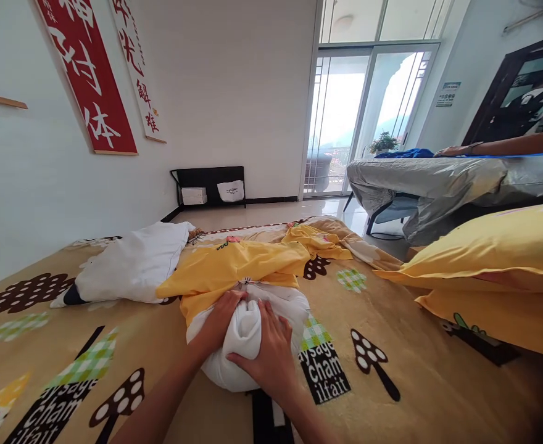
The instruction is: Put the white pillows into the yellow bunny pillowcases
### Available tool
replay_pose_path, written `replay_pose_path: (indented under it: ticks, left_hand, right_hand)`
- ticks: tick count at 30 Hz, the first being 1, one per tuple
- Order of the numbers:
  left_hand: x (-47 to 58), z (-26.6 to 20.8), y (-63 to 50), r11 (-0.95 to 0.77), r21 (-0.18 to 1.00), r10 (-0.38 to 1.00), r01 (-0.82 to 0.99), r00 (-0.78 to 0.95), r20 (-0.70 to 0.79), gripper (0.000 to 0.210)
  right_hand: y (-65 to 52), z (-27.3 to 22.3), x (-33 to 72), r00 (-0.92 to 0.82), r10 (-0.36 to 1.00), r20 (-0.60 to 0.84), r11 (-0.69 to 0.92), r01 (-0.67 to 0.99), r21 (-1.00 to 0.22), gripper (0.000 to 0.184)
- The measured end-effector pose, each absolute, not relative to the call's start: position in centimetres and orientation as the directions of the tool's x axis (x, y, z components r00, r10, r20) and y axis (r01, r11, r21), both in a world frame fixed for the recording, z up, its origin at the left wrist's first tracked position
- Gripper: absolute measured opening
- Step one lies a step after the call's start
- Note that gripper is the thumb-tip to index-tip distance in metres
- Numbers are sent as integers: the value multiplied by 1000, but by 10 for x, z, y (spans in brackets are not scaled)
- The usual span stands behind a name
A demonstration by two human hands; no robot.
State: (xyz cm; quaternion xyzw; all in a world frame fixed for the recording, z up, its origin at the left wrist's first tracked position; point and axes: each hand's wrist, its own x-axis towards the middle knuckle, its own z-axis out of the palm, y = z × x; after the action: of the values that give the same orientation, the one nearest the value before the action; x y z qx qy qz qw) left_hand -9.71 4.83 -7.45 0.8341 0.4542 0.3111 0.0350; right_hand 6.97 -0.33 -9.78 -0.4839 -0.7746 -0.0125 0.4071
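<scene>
A white pillow [244, 330] lies on the patterned bedspread in front of me, its near end rolled together into a fold. A yellow pillowcase [253, 259] covers the far part of it and spreads out beyond. My left hand [223, 317] grips the left side of the fold, fingers pointing away from me and fingertips near the case's edge. On the right side, my right hand [274, 348] wraps round the same fold, its thumb across the near face. Part of the pillow is hidden beneath the yellow cloth.
Another white pillow [128, 265] rests to the left. Stacked yellow pillows [493, 253] are on the right. Beyond them, another person's arm [516, 145] reaches over a grey-covered table [429, 176]. A black rack [209, 179] stands by the far wall.
</scene>
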Motion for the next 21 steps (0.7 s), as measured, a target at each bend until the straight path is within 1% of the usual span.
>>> replay_pose_path:
  ticks: [2, 4, 5, 6, 7, 10, 11, 12, 13, 15, 17, 19, 21]
  left_hand:
    - [-108, -88, 46, -511, 285, 777, 811, 294, 557, 50]
    - [-120, -97, 41, -381, 233, 752, 895, 153, 642, 53]
    - [-126, -98, 39, -329, 237, 746, 914, 97, 659, 52]
    - [-132, -96, 38, -308, 264, 758, 914, 68, 649, 52]
    - [-138, -92, 36, -317, 312, 791, 896, 67, 609, 53]
    - [-153, -69, 37, -389, 546, 882, 742, 130, 452, 49]
    - [-157, -61, 39, -384, 609, 890, 694, 105, 443, 48]
    - [-160, -53, 41, -370, 641, 888, 672, 53, 457, 47]
    - [-162, -48, 44, -350, 649, 878, 676, -5, 478, 44]
    - [-160, -41, 50, -294, 623, 875, 725, -59, 481, 35]
    - [-154, -39, 55, -229, 553, 914, 801, -18, 405, 28]
    - [-143, -39, 56, -129, 403, 957, 906, 8, 290, 25]
    - [-131, -41, 56, -22, 222, 973, 975, -30, 229, 28]
  right_hand:
    - [11, -84, 63, -317, 754, 576, 582, 729, -361, 91]
    - [20, -72, 60, -413, 751, 516, 626, 694, -355, 79]
    - [24, -67, 60, -441, 753, 488, 634, 686, -358, 72]
    - [27, -62, 61, -456, 761, 461, 631, 686, -363, 65]
    - [29, -59, 62, -458, 775, 436, 618, 693, -370, 58]
    - [37, -53, 70, -422, 832, 359, 548, 725, -417, 45]
    - [40, -54, 74, -401, 851, 339, 520, 730, -443, 43]
    - [42, -55, 77, -380, 866, 324, 496, 730, -470, 43]
    - [44, -57, 81, -364, 875, 318, 481, 724, -495, 43]
    - [46, -62, 87, -345, 879, 329, 474, 702, -531, 41]
    - [43, -70, 91, -333, 875, 351, 481, 680, -554, 44]
    - [39, -79, 92, -318, 870, 378, 488, 664, -566, 49]
    - [32, -87, 92, -307, 857, 415, 507, 651, -566, 50]
